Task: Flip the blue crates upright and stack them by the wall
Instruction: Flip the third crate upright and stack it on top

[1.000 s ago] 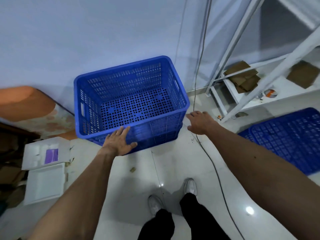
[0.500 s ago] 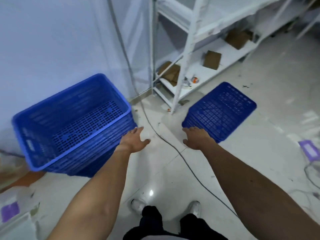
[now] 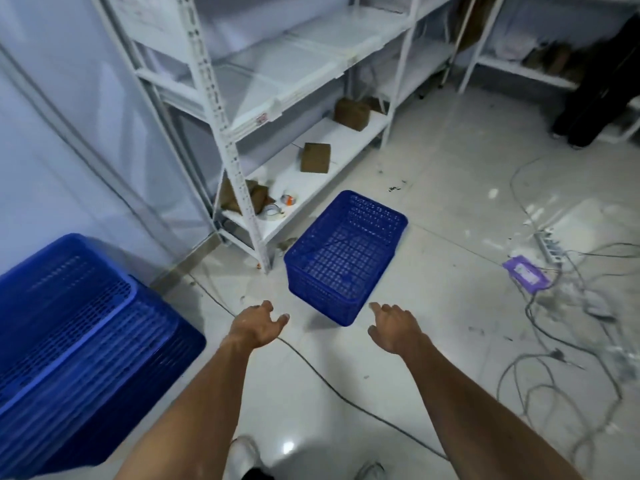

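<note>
A blue perforated crate point(image 3: 343, 258) lies upside down on the white floor, beside the foot of the metal shelving. A stack of upright blue crates point(image 3: 79, 348) stands by the wall at the lower left. My left hand point(image 3: 258, 325) hovers open, just short of the overturned crate's near left corner. My right hand point(image 3: 393, 325) is open too, close to that crate's near right corner. Neither hand touches a crate.
White metal shelving point(image 3: 239, 133) holds brown boxes and tape rolls on its bottom shelf. A dark cable point(image 3: 322, 375) crosses the floor between my arms. Tangled cables and a power strip point(image 3: 550, 244) lie at the right, with a purple packet point(image 3: 526, 273). A person in dark clothes point(image 3: 599, 71) stands far right.
Both hands have left the stacked crate by the wall. My view has swung right, and my hands now reach toward the overturned crate by the shelving.
</note>
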Available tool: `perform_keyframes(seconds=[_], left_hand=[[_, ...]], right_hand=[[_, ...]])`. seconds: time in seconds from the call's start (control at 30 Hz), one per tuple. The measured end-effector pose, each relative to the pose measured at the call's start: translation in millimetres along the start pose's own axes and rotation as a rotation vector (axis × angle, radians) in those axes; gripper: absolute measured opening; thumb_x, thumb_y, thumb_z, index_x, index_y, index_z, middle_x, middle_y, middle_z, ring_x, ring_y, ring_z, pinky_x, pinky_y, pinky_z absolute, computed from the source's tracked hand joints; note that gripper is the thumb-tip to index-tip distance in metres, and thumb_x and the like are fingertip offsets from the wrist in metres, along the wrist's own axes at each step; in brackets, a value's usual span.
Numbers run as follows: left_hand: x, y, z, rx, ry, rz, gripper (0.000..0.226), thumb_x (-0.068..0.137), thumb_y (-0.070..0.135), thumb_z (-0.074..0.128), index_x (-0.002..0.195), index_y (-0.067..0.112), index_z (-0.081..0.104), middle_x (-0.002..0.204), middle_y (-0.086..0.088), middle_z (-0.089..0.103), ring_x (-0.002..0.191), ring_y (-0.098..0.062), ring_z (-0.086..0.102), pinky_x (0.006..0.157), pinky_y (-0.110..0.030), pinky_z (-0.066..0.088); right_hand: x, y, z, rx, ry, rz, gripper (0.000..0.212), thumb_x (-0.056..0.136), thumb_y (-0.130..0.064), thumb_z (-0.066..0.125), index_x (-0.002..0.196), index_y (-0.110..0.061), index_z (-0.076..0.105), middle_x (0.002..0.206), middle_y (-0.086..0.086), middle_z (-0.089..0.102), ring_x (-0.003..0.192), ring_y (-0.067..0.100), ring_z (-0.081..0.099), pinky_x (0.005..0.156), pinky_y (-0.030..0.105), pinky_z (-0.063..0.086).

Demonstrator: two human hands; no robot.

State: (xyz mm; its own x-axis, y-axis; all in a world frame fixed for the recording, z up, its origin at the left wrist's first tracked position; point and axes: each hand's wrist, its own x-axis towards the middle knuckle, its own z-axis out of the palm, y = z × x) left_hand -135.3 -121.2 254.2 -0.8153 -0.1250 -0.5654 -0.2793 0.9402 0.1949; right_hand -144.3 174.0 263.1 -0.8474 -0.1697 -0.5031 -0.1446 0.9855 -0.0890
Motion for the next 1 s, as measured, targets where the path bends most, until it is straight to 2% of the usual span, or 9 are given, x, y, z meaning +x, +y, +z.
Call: perform_keyframes(seconds=[0.13, 0.3, 0.53, 0.73, 0.9, 1.0], left_hand=[[25.5, 45.5, -12.5, 0.039, 0.036, 0.053, 0.061, 0.099, 0.057, 0.035, 0.143, 0.016, 0.046, 0.144, -0.01, 0.055, 0.13, -0.03, 0.052, 0.107, -0.04, 0.042], [99.7, 63.9, -32.4, -0.004, 0.149, 0.082, 0.047, 0.101, 0.048, 0.035, 0.124, 0.015, 0.059, 0.124, -0.011, 0.068, 0.113, -0.032, 0.062, 0.094, -0.04, 0.049], [278.0, 94.8, -46.6, -0.051, 0.04, 0.127, 0.042, 0.102, 0.046, 0.037, 0.11, 0.012, 0.059, 0.113, -0.016, 0.07, 0.106, -0.037, 0.062, 0.091, -0.041, 0.048], [423.3, 114.2, -40.3, -0.035, -0.054, 0.221, 0.035, 0.103, 0.041, 0.04, 0.11, 0.013, 0.059, 0.103, -0.011, 0.07, 0.097, -0.031, 0.065, 0.079, -0.037, 0.048], [523.4, 105.7, -16.1, 0.052, -0.148, 0.202, 0.038, 0.102, 0.041, 0.042, 0.121, 0.012, 0.057, 0.114, -0.014, 0.067, 0.103, -0.034, 0.064, 0.089, -0.043, 0.051], [579.0, 94.8, 12.2, 0.129, -0.188, 0.166, 0.045, 0.102, 0.04, 0.044, 0.137, 0.013, 0.049, 0.129, -0.019, 0.06, 0.114, -0.036, 0.06, 0.096, -0.046, 0.05]], right_hand=[[21.4, 41.3, -11.6, 0.026, -0.012, 0.025, 0.067, 0.094, -0.03, 0.048, 0.154, -0.019, 0.02, 0.14, 0.009, 0.051, 0.124, 0.028, 0.049, 0.099, 0.038, 0.041], [78.4, 75.3, -19.3, 0.085, -0.064, 0.072, 0.06, 0.094, -0.03, 0.049, 0.151, -0.021, 0.031, 0.14, 0.008, 0.051, 0.125, 0.027, 0.049, 0.1, 0.037, 0.041], [200.4, 101.9, -17.3, 0.23, -0.101, 0.195, 0.052, 0.095, -0.03, 0.05, 0.146, -0.022, 0.041, 0.136, 0.005, 0.054, 0.123, 0.025, 0.052, 0.097, 0.033, 0.042], [332.2, 118.7, 3.3, 0.388, -0.142, 0.328, 0.046, 0.095, -0.025, 0.05, 0.14, -0.024, 0.048, 0.132, 0.003, 0.059, 0.12, 0.023, 0.056, 0.098, 0.032, 0.044], [417.4, 131.9, 51.4, 0.461, -0.197, 0.383, 0.042, 0.095, -0.025, 0.05, 0.136, -0.024, 0.051, 0.132, 0.003, 0.061, 0.118, 0.023, 0.058, 0.097, 0.033, 0.046], [469.4, 144.7, 90.0, 0.529, -0.204, 0.422, 0.039, 0.096, -0.029, 0.049, 0.135, -0.025, 0.052, 0.129, 0.005, 0.064, 0.115, 0.024, 0.06, 0.093, 0.035, 0.049]])
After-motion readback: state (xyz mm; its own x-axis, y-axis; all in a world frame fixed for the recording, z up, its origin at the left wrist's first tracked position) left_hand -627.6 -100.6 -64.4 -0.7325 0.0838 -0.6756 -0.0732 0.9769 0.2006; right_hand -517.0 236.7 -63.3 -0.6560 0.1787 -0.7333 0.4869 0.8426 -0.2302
